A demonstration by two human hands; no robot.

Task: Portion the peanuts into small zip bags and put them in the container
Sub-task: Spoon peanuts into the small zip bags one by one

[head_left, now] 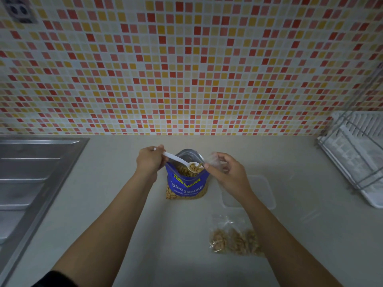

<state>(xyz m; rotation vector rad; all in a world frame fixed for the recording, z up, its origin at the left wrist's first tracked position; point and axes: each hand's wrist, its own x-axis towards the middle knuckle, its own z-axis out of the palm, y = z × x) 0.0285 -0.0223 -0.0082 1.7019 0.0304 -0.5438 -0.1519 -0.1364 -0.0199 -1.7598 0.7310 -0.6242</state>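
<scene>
Filled zip bags [235, 239] of peanuts lie nearest, on the counter [128, 204] under the right forearm, with a clear container [263, 193] just beyond them, partly hidden by that arm. Farther back the blue peanut bag [186, 183] stands open between the hands. Left hand [149, 160] is closed around the handle of a white spoon [182, 161], whose bowl, loaded with peanuts, sits over the bag's mouth, close to the right thumb. Right hand [226, 172] pinches an empty clear zip bag [215, 160] just right of the spoon. A sink [31, 172] lies left, a dish rack [356, 154] right.
</scene>
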